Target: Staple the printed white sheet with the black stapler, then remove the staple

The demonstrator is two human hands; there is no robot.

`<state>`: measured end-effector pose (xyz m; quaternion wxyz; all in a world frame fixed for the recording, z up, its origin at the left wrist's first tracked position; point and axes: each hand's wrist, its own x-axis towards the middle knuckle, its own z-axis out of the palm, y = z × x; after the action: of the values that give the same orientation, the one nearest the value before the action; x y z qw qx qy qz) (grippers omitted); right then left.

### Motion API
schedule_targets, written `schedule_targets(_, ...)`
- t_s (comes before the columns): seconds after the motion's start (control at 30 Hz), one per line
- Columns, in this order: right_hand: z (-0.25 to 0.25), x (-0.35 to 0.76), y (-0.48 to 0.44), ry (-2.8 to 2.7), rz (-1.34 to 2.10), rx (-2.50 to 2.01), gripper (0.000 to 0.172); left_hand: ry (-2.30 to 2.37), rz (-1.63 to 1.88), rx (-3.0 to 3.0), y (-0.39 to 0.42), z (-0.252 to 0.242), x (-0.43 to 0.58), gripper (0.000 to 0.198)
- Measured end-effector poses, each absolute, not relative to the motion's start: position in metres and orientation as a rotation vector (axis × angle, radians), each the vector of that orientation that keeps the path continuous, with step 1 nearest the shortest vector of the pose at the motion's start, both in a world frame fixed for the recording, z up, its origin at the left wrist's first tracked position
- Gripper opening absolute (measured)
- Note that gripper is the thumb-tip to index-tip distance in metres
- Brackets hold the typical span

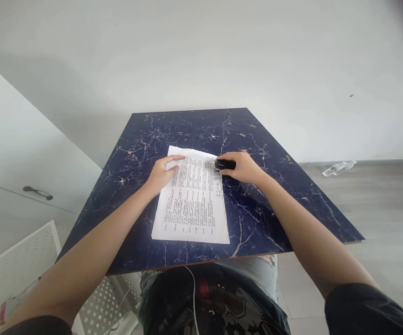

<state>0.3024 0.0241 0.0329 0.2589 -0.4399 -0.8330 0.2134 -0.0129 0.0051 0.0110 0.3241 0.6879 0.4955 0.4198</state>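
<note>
Printed paper sheets (pixel 191 204) lie on the dark blue marbled table, their lines of text running up and down the view. My left hand (pixel 164 173) rests on the upper left part of the paper, fingers apart and nothing held. My right hand (pixel 241 167) is closed around a small black stapler (pixel 225 164), whose front end sits over the paper's upper right edge. Handwritten marks show on the paper just below the stapler. Whether the stapler's jaws touch the paper cannot be made out.
The table (pixel 187 125) stands against a white wall. A small grey strip (pixel 242 135) lies near its back right. A clear plastic bottle (pixel 339 168) is on the floor at right. White perforated racks (pixel 23 260) stand at lower left, and a cable hangs over my lap.
</note>
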Motion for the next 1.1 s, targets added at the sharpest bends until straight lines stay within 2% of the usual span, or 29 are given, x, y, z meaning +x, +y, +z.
schedule_targets(0.33, 0.026, 0.298, 0.025, -2.221, 0.525, -1.183, 0.037, 1.365, 1.073, 1.851, -0.001, 0.009, -0.004, 0.033)
schedule_targets(0.53, 0.031, 0.290, 0.023, -2.160, 0.563, -1.260, 0.030, 1.404, 1.028, 1.896, -0.007, 0.011, 0.002, 0.043)
schedule_targets(0.73, 0.027, 0.283, 0.024, -2.264, 0.389, -1.487, 0.054, 1.418, 1.049, 1.881, -0.008, 0.009, 0.006, 0.042)
schedule_targets(1.1, 0.024, 0.273, 0.021, -2.181, 0.342, -1.564, 0.049, 1.445, 1.012, 1.876, -0.014, 0.013, 0.011, 0.040)
